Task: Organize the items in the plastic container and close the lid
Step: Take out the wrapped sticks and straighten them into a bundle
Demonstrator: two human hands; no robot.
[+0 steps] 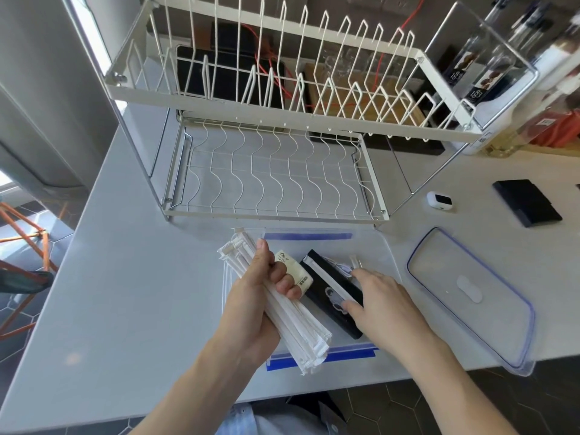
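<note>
Head view looks down on a pale grey counter (125, 293). A clear plastic container (373, 246) with blue latches sits at the near edge, its long axis running left to right. The left hand (260, 296) is clenched around a bundle of white paper-wrapped straws (292, 321), which slants from upper left to lower right above the container. The right hand (386, 309), fingers loosely spread, rests on a black rectangular packet (326, 284) inside. The clear, rounded lid (470, 296) lies flat just right of the container. A white wire dish rack (276, 120) stands behind.
</note>
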